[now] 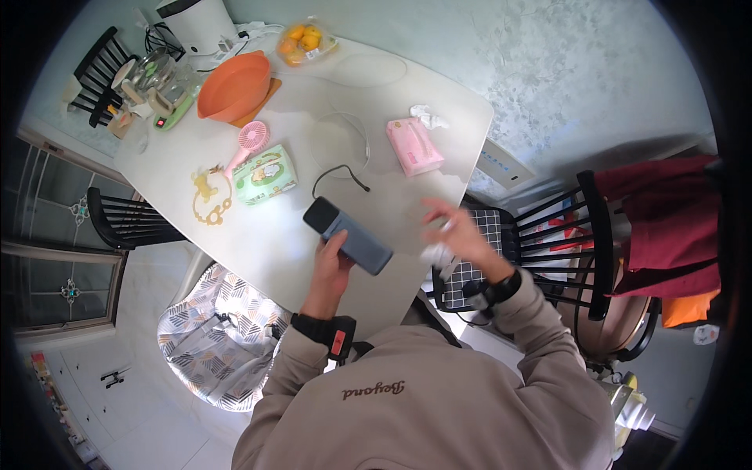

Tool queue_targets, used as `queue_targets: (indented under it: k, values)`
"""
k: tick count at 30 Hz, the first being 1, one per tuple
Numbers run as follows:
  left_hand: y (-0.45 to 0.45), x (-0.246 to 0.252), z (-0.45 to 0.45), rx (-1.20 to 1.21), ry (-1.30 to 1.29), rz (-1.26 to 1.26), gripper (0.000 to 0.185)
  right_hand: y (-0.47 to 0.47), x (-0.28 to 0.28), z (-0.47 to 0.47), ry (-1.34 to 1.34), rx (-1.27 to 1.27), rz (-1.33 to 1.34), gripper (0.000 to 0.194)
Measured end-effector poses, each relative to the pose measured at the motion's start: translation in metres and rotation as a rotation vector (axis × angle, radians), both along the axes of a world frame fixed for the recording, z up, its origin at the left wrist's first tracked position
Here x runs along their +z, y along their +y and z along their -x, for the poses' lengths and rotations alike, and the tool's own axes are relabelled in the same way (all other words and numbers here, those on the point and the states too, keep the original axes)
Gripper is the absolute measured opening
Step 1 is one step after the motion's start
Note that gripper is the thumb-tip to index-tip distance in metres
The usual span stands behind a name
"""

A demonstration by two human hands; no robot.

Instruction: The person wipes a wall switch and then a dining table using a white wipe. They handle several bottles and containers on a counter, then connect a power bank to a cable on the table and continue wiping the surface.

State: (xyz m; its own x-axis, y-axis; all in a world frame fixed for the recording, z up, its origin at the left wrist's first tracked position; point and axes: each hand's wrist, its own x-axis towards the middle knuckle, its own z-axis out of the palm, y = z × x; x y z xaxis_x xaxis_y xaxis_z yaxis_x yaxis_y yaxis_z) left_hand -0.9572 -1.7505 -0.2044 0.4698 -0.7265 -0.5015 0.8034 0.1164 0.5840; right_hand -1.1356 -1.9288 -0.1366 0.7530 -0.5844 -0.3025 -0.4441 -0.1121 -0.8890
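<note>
My left hand (332, 267) grips a slate-blue, box-shaped device (359, 242) with a glossy black end, thumb across its top face. The device is held tilted above the near part of the table. A short black cable (346, 167) curves out beyond the black end, and I cannot tell whether it is attached. To the right, past the table's edge, my right hand (452, 232) is blurred, its fingers bent. A crumpled white thing (437, 255), perhaps a tissue, hangs at its fingers. Between the cable and the wall lies a pink tissue pack (414, 147), beside a crumpled white tissue (429, 116).
On the white table (329, 94) are a green tissue pack (265, 175), a pink handheld fan (252, 137), a teether ring (210, 211), an orange basin (235, 88) and bagged fruit (305, 42). A black chair (596, 247) stands right, a patterned-cover seat (223, 346) left.
</note>
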Motion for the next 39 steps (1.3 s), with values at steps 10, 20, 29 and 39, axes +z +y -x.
queue_targets:
  k: [10, 20, 29, 39]
  values:
    - [-0.009, -0.025, 0.012, 0.128, -0.007, -0.335, 0.043, -0.25, -0.035, -0.081, -0.21, -0.291, 0.192, 0.025]
    - [-0.029, -0.027, 0.014, 0.229, -0.03, -0.482, 0.047, -0.301, -0.129, -0.126, 0.12, 0.677, 1.064, 0.044]
    - [-0.034, -0.042, 0.012, 0.302, 0.009, -0.545, 0.043, -0.322, -0.135, -0.16, 0.231, 0.572, 1.032, 0.054]
    - [-0.039, -0.041, 0.008, 0.312, -0.014, -0.526, 0.044, -0.328, -0.138, -0.172, 0.174, 0.521, 1.036, 0.057]
